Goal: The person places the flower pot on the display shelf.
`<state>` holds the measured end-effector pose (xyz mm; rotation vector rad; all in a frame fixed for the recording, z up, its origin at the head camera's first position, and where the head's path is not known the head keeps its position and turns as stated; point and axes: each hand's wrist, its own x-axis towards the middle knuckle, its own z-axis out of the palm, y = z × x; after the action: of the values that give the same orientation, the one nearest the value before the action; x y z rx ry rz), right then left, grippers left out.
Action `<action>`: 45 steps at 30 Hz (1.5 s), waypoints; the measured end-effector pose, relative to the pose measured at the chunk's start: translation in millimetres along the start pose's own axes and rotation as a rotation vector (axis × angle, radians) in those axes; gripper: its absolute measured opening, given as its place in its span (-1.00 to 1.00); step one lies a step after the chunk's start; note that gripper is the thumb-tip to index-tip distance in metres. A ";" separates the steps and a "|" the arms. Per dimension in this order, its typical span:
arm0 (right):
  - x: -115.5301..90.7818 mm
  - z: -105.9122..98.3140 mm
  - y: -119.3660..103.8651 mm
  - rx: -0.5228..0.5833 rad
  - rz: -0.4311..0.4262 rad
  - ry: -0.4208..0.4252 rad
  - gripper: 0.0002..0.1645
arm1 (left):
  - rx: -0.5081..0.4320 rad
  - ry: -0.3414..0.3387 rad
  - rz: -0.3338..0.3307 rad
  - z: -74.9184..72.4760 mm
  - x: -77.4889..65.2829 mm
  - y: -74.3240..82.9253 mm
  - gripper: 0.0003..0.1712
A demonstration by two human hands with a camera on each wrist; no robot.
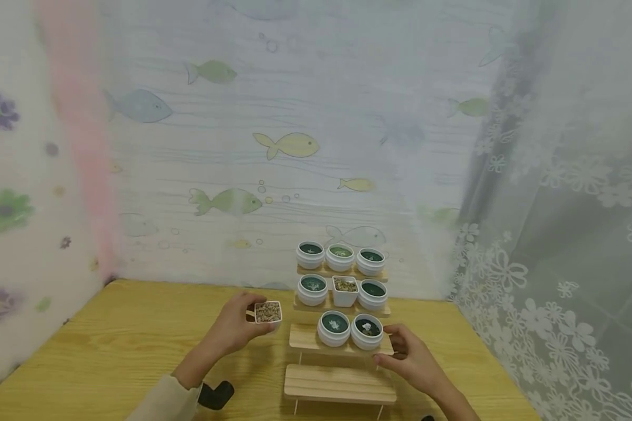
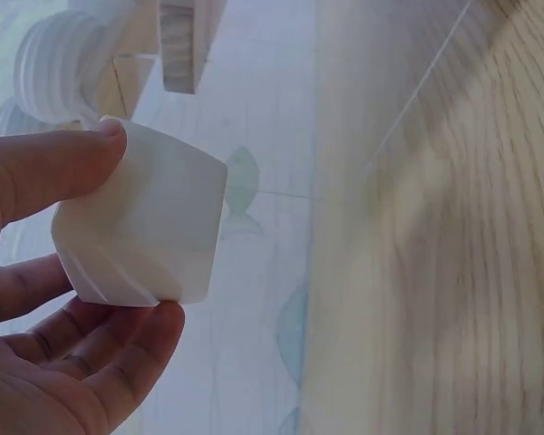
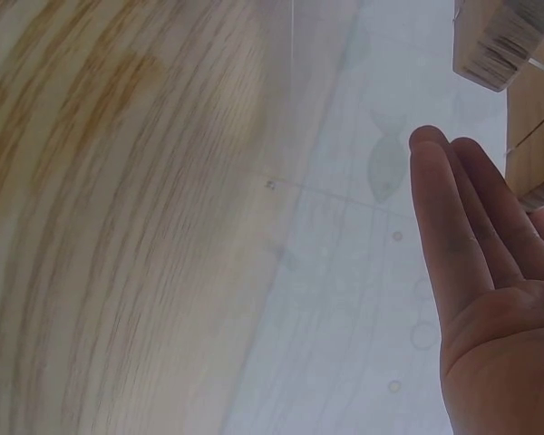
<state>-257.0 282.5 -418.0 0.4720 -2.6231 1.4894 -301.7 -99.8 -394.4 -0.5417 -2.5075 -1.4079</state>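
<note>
My left hand (image 1: 235, 321) grips a small square white pot (image 1: 268, 314) filled with brown granules, left of the tiered wooden stand (image 1: 342, 383). In the left wrist view the thumb lies on one side of the pot and fingertips on the other. My right hand (image 1: 412, 358) is at the stand's right side, beside a round white pot (image 1: 367, 332) with a dark top and a white decoration. Its fingers (image 3: 449, 217) are straight in the right wrist view. Whether they touch the pot or the shelf end is unclear. Another round white pot (image 1: 333, 329) stands alongside.
Higher tiers carry several round pots with green tops, plus a square pot (image 1: 344, 291) of granules in the middle row. The lowest tier shows bare wood. A black object (image 1: 216, 396) lies on the wooden table (image 1: 137, 339) near my left sleeve. Fish-patterned curtain (image 1: 289, 193) hangs behind.
</note>
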 end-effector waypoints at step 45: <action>0.3 0.1 0.5 -0.008 -0.003 0.007 -0.33 | -0.099 0.014 0.226 35.5 -9.7 44.0 -0.45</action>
<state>-257.4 282.5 -418.3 0.4689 -2.6214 1.4764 -274.9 -50.7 -382.2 -0.8034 -2.2899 -1.4481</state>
